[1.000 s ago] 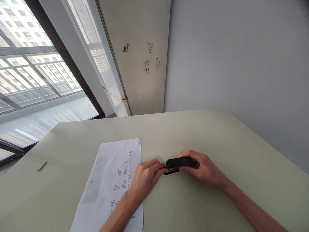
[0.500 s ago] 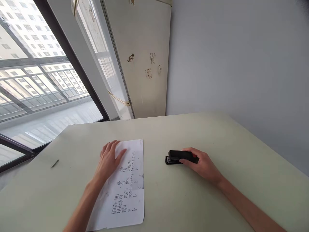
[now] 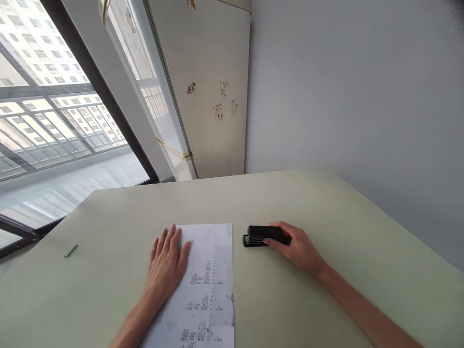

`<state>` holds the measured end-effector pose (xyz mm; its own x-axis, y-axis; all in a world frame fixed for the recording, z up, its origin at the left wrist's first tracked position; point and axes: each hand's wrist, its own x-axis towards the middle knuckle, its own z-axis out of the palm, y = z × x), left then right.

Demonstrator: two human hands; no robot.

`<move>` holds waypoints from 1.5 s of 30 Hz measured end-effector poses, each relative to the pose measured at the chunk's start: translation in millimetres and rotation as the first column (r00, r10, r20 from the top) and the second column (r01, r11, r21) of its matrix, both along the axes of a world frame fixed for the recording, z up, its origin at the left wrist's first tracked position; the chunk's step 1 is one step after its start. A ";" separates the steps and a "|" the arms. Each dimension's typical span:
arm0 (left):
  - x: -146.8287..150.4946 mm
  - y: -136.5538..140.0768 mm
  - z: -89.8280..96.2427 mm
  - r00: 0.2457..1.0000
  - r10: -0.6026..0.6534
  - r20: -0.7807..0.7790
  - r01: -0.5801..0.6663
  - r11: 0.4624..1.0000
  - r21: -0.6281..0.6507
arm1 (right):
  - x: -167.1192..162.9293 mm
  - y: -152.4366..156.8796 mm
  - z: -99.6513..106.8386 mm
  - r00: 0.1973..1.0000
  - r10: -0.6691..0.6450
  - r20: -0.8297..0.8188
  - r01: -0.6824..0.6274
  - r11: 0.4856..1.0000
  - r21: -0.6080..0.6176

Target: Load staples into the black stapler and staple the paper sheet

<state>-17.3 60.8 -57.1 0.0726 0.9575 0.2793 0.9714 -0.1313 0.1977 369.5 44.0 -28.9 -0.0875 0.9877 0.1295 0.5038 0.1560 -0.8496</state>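
Printed paper lies on the pale table, its lower end cut off by the bottom of the view. My left hand rests flat along the paper's left edge, fingers stretched out and thumb apart. To the right of the paper is a black stapler, its front end pointing left toward the sheet with a small gap between them. My right hand grips the stapler's rear end, thumb on the near side and fingers on the far side. Whether the paper is one sheet or more, I cannot tell.
A small strip of staples lies on the table at the left. Beyond the table's far edge stands a worn, cream-coloured refrigerator. A glazed window is on the left, and a grey wall borders the right side.
The paper has slid right and toward me, closer to the stapler. My left hand has moved slightly with it and now lies flatter. My right hand still holds the stapler.
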 end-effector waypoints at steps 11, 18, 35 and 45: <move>20.1 -28.3 -1.8 0.998 -0.036 0.042 0.037 0.999 -0.001 | 0.5 -2.6 0.8 1.000 -0.004 0.004 0.004 0.999 -0.047; 27.4 -10.9 24.3 0.987 -0.110 0.120 0.108 0.994 0.021 | -0.2 -3.8 1.5 1.000 -0.018 0.013 0.019 0.997 -0.069; 43.6 9.0 24.2 0.941 -0.034 0.337 0.052 0.998 -0.044 | 1.0 -3.6 0.0 0.999 -0.023 0.031 0.026 0.993 -0.116; 65.2 -2.1 25.5 0.934 -0.057 0.352 0.080 0.995 -0.051 | 0.4 -6.2 0.3 0.998 -0.033 0.050 0.039 0.991 -0.129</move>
<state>47.9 58.8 -31.5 0.0473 0.9702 0.2376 0.8284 -0.1710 0.5335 369.9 37.8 -28.6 -0.0544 0.9985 -0.0034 0.5476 0.0270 -0.8363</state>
